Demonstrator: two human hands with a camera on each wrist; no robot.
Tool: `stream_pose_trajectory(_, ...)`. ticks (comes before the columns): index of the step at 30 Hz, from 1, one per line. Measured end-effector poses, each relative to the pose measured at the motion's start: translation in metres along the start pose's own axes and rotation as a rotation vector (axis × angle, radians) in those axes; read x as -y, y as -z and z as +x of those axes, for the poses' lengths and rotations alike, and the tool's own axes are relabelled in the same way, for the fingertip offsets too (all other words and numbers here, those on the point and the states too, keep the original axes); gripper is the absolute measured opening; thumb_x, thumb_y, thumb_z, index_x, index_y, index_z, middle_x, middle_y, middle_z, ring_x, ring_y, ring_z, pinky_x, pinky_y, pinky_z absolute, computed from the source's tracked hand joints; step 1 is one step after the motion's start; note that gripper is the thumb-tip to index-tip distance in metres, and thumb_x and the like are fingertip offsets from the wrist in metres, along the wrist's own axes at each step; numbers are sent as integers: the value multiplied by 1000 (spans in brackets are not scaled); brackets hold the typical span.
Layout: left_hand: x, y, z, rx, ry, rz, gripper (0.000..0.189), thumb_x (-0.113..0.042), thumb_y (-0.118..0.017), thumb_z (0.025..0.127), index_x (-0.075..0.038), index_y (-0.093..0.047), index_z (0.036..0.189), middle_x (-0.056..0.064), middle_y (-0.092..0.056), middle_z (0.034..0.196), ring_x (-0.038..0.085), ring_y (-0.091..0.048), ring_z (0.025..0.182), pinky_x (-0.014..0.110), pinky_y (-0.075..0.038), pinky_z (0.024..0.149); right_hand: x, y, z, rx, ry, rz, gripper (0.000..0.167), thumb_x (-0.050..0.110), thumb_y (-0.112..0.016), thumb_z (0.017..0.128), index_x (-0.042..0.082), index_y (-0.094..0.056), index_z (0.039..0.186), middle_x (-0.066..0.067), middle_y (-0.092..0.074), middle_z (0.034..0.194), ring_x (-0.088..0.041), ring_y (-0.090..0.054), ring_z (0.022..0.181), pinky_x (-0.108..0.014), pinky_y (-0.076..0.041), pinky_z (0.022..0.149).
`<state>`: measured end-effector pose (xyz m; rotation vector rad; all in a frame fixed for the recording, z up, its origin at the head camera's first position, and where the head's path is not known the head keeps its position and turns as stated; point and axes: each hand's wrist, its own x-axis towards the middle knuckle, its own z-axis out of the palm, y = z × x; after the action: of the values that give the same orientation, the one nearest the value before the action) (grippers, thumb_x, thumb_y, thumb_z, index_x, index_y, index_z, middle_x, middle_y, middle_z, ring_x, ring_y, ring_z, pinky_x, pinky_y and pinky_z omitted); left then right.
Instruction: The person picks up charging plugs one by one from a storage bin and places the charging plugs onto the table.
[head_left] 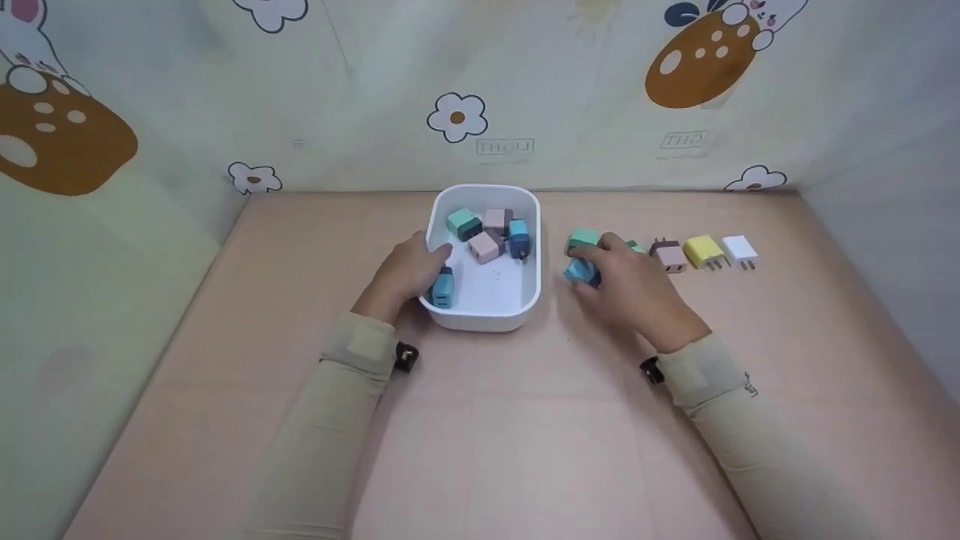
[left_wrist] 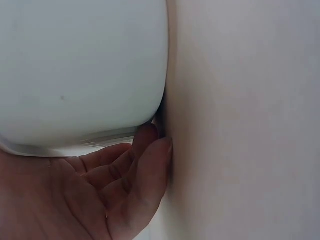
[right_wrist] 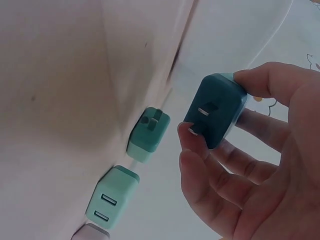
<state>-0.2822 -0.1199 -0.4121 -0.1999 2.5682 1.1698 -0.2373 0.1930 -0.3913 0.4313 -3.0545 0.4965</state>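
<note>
Nearest the camera: your left sleeve (head_left: 304,457) and right sleeve (head_left: 765,442), reaching over the pink table (head_left: 555,450).
Charger step: apparently shifting chargers singly between tub and row; you can't tell which way from here.
Next move: likely calls for keeping the pinch firm and clearing the neighbouring green charger (head_left: 583,238).
Right hand (head_left: 637,292): your thumb and fingers are parted by just the blue charger (right_wrist: 215,110) they pinch, its prongs exposed.
Blue charger's place: between tub and row, right of the tub.
Left hand (head_left: 405,274): your thumb hooks over the white tub's (head_left: 484,322) left rim, fingers curled against its outside.
Tub contents: five chargers (head_left: 486,246).
Row's far end: yellow charger (head_left: 703,252), white charger (head_left: 740,251).
</note>
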Motion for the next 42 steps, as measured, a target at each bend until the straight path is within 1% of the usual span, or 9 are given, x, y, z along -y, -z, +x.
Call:
stream_pose_trajectory(5,-1,-1,0,0,-12,1,68,-49,-44,111,-15,-28,167,11,-53,155,29,-60,132,52,-49,114,-2,-1,0,2,-12,17,49,30,-73,100,14,-66,145,-20,-57,140,-38,-63,119,-60,-52,107)
stream_pose_trajectory(10,-2,0,-1,4,-16,3,66,-47,-44,111,-12,-29,166,14,-56,149,29,-62,127,51,-52,111,-2,-5,2,10,-23,51,48,30,-74,98,8,-68,140,-20,-61,138,-38,-61,123,-59,-51,109)
stream_pose_trajectory(14,-2,1,-1,8,-5,3,68,-48,-44,111,-13,-28,167,12,-55,150,28,-62,127,50,-52,110,-3,-8,3,20,-44,74,48,31,-74,98,5,-69,139,-20,-62,136,-37,-60,122,-58,-52,109)
stream_pose_trajectory(18,-1,1,0,6,-9,5,68,-48,-44,111,-15,-26,168,12,-54,152,29,-61,129,50,-51,111,-5,-10,4,16,-57,84,48,31,-74,98,3,-69,137,-20,-63,132,-37,-60,120,-57,-52,108)
stream_pose_trajectory(25,-1,1,1,7,-11,1,68,-48,-44,112,-16,-26,169,11,-54,152,28,-62,129,49,-53,110,-7,-12,3,18,-73,98,50,31,-74,98,2,-68,139,-19,-63,133,-36,-60,121,-57,-52,109)
stream_pose_trajectory(32,-1,0,0,-4,-23,-4,67,-48,-45,111,-17,-27,168,10,-53,155,29,-61,133,52,-50,111,-7,-11,4,16,-77,103,50,32,-75,98,1,-69,136,-19,-64,130,-36,-62,119,-56,-53,107)
stream_pose_trajectory(35,-1,0,0,-7,-32,0,67,-48,-45,111,-15,-28,167,12,-55,152,30,-63,129,52,-52,109,-7,-12,4,21,-94,111,51,34,-76,97,1,-69,136,-19,-65,132,-35,-62,121,-55,-53,107)
stream_pose_trajectory(39,-1,0,-1,-4,-31,5,66,-47,-45,111,-13,-29,166,15,-56,149,29,-64,123,52,-56,105,-7,-13,5,47,-132,137,54,37,-78,97,1,-69,135,-17,-66,129,-33,-61,117,-52,-56,104)
stream_pose_trajectory(42,-1,0,-1,-2,-22,1,66,-47,-45,112,-14,-29,166,14,-55,150,29,-64,124,51,-55,106,-7,-13,5,85,-160,161,54,38,-79,96,1,-69,134,-16,-66,124,-31,-61,108,-48,-60,97)
